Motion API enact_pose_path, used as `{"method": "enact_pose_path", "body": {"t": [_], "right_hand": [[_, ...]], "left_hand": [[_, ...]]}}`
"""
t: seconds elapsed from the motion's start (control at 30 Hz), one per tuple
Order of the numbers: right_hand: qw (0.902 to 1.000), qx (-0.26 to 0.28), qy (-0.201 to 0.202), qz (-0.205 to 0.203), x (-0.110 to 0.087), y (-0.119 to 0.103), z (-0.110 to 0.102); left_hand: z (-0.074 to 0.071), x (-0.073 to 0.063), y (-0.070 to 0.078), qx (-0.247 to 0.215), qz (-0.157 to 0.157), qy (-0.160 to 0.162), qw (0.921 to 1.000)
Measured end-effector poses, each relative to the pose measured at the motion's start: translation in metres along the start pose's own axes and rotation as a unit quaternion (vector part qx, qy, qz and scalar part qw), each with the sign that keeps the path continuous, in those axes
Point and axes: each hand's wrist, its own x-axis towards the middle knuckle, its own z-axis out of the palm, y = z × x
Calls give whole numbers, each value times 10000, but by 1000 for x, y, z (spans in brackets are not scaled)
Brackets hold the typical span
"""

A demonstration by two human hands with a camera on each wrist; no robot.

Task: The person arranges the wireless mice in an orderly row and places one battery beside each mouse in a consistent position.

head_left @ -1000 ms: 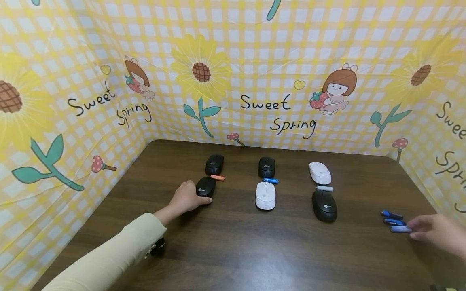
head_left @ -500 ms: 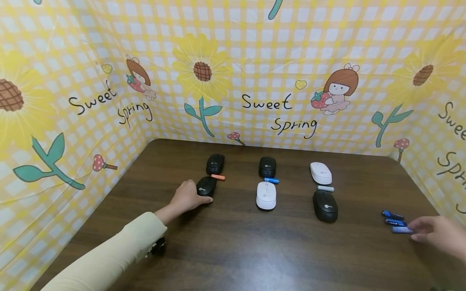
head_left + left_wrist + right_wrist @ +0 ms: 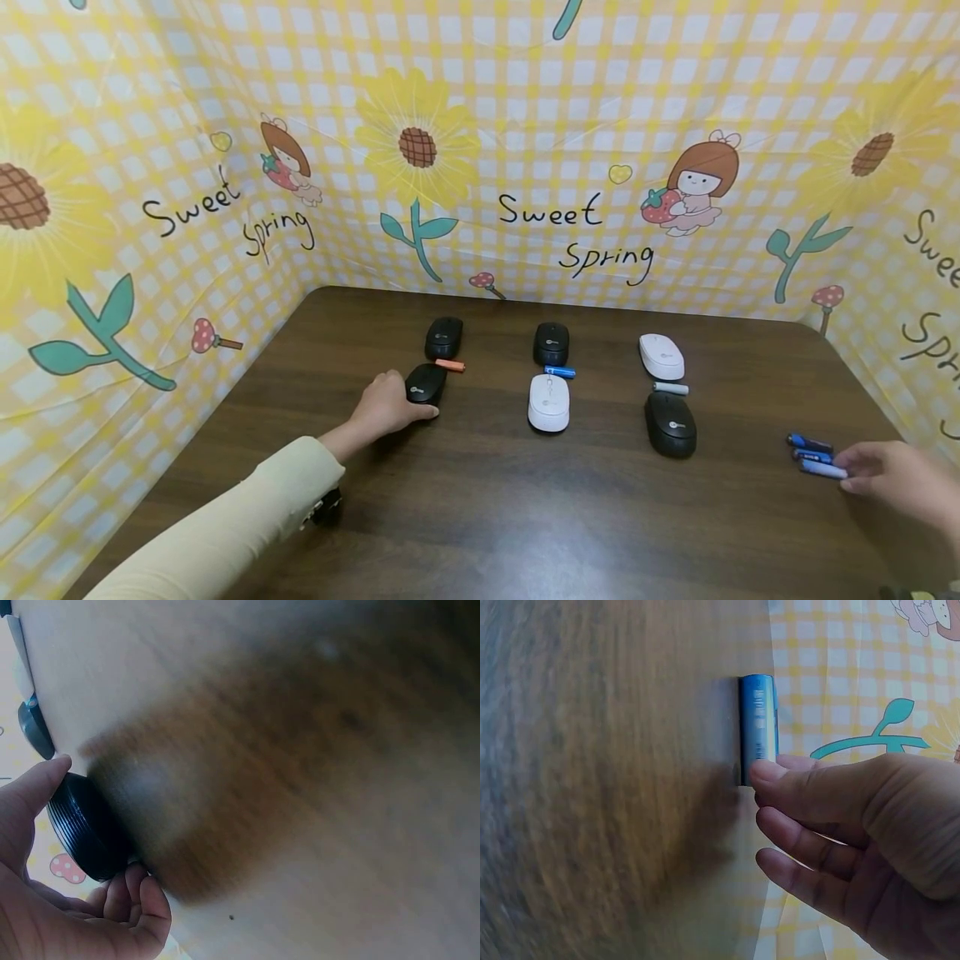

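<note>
On the left of the table, my left hand (image 3: 384,406) grips a black computer mouse (image 3: 426,385) by its sides, thumb on the near right. The left wrist view has the fingers and thumb around the same mouse (image 3: 84,825). At the far right, my right hand (image 3: 888,475) pinches the near end of a blue battery (image 3: 822,469), the closest in a row of three. Thumb and forefinger hold that battery (image 3: 758,724) in the right wrist view, the other fingers loosely bent. The other two blue batteries (image 3: 810,443) lie just behind it.
Behind the held mouse are another black mouse (image 3: 444,337) and an orange battery (image 3: 450,366). Mid-table, a blue battery (image 3: 559,372) lies between a black mouse (image 3: 551,343) and a white mouse (image 3: 549,403). Farther right, a pale battery (image 3: 671,388) separates a white mouse (image 3: 662,357) from a black one (image 3: 671,425).
My right hand has shifted slightly left and away from me, bringing the nearest blue battery closer to the other two. My left hand stays put on the black mouse.
</note>
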Motion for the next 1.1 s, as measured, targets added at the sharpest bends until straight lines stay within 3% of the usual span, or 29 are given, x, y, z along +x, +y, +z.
{"method": "enact_pose_path", "body": {"t": [1.1], "right_hand": [[9993, -148, 293, -174, -4, -1, 5]], "left_hand": [[2, 1, -2, -22, 5, 44, 10000]]}}
